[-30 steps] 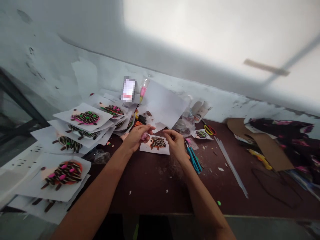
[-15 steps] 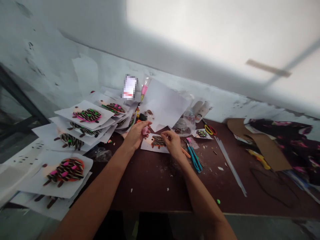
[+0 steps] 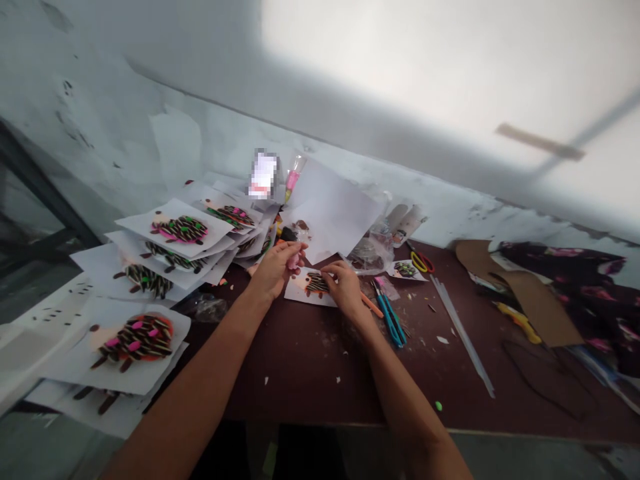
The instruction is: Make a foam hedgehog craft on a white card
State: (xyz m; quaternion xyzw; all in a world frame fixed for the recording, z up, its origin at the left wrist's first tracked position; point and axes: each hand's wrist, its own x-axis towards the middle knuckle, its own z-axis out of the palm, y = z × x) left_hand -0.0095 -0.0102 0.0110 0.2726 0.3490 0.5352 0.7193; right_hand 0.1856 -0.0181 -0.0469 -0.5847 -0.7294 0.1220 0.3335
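Observation:
A white card with a striped hedgehog figure lies on the dark table. Just left of the card's upper part, my left hand has its fingers closed on a small pink lump. My right hand is over the card's right side, thumb and fingertips pinched together at the hedgehog's upper right edge. Whatever those fingertips hold, if anything, is too small to make out. Part of the card is hidden beneath this hand.
Stacked hedgehog cards fill the left side. Teal scissors lie right of my right hand, with yellow-red scissors behind. Clear strips, a yellow cutter and dark floral cloth are farther right. A blurred phone stands behind.
The whole view has shifted slightly. Both hands keep nearly the same places by the card, with small changes in the fingers.

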